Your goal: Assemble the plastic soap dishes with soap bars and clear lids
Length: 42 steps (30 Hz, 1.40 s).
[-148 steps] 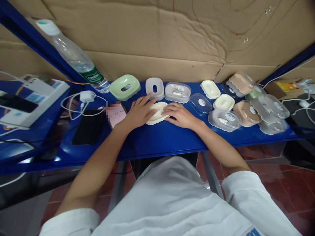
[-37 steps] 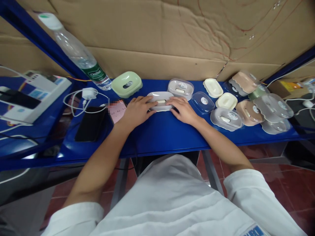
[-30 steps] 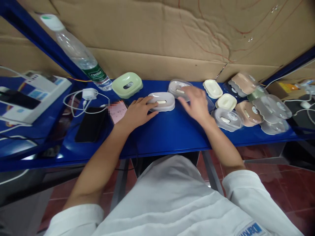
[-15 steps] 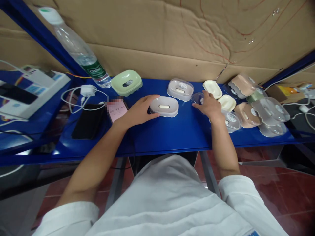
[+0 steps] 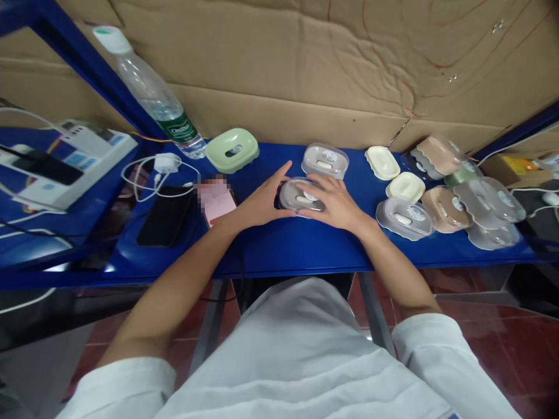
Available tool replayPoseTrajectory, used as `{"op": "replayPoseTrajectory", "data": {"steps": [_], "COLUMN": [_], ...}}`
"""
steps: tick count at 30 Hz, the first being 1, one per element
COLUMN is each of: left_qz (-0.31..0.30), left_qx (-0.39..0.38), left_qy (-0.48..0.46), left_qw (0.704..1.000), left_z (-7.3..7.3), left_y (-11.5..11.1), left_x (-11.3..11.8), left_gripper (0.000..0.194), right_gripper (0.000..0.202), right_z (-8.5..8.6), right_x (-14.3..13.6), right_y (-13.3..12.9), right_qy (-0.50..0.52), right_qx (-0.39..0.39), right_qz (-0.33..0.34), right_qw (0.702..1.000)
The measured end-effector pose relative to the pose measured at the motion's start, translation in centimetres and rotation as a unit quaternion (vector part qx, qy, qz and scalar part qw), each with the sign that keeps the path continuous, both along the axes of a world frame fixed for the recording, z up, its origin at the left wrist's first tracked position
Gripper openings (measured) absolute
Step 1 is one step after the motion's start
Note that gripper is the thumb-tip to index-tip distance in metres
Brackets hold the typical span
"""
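Note:
A grey soap dish (image 5: 301, 199) sits on the blue table, a clear lid (image 5: 292, 187) now over it. My right hand (image 5: 334, 201) grips that lid from the right, fingers across its top and thumb at the near side. At the left end, my left hand (image 5: 266, 201) is open, with fingers spread and the thumb by the dish's near edge. Just behind stands a lidded grey soap dish (image 5: 325, 161). Farther left is a light green soap dish (image 5: 232, 150) with a dark slot in its middle.
Cream dishes (image 5: 382, 162), a lidded grey dish (image 5: 406, 218) and brown lidded dishes (image 5: 446, 208) crowd the right side. On the left are a water bottle (image 5: 174, 119), a white charger with cable (image 5: 166, 163), a black phone (image 5: 166, 216) and a pink-screened phone (image 5: 217, 203). Cardboard (image 5: 262, 70) lines the back.
My right hand has brought the clear lid leftward from beside the cream dishes onto the grey dish. My left hand's fingers have spread away from the dish's far edge.

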<state>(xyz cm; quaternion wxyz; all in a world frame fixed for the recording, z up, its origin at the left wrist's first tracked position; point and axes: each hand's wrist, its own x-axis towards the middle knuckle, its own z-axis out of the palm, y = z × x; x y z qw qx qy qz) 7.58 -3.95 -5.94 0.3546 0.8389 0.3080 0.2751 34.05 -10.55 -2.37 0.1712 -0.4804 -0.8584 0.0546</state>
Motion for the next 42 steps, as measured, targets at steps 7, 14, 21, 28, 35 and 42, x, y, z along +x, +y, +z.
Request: {"op": "replayPoseTrajectory", "data": {"steps": [7, 14, 21, 28, 35, 42], "left_qz": [-0.002, 0.017, 0.003, 0.18, 0.253, 0.222], "left_qx": [0.035, 0.041, 0.073, 0.152, 0.051, 0.13], "left_qy": [0.056, 0.088, 0.112, 0.304, 0.312, 0.311], "left_qw": [0.998, 0.995, 0.991, 0.923, 0.914, 0.915], "left_z": [0.3, 0.3, 0.6, 2.5, 2.7, 2.7], "left_y": [-0.7, -0.8, -0.9, -2.7, -2.6, -2.7], "left_x": [0.2, 0.2, -0.2, -0.1, 0.0, 0.2], "left_gripper": [0.117, 0.112, 0.1, 0.112, 0.125, 0.11], "right_gripper": [0.065, 0.063, 0.072, 0.074, 0.075, 0.074], "right_z": [-1.3, -1.3, -2.0, -1.9, -1.9, -1.7], "right_x": [-0.1, -1.1, -1.4, -1.1, -0.6, -0.5], "right_y": [0.8, 0.7, 0.8, 0.8, 1.1, 1.0], "right_qy": [-0.004, -0.028, -0.05, -0.032, -0.03, -0.032], "right_qx": [0.01, 0.022, 0.036, 0.037, 0.03, 0.023], "right_qz": [0.046, 0.015, 0.024, 0.02, -0.005, -0.008], "right_qw": [0.999, 0.999, 0.998, 0.999, 0.999, 0.999]}}
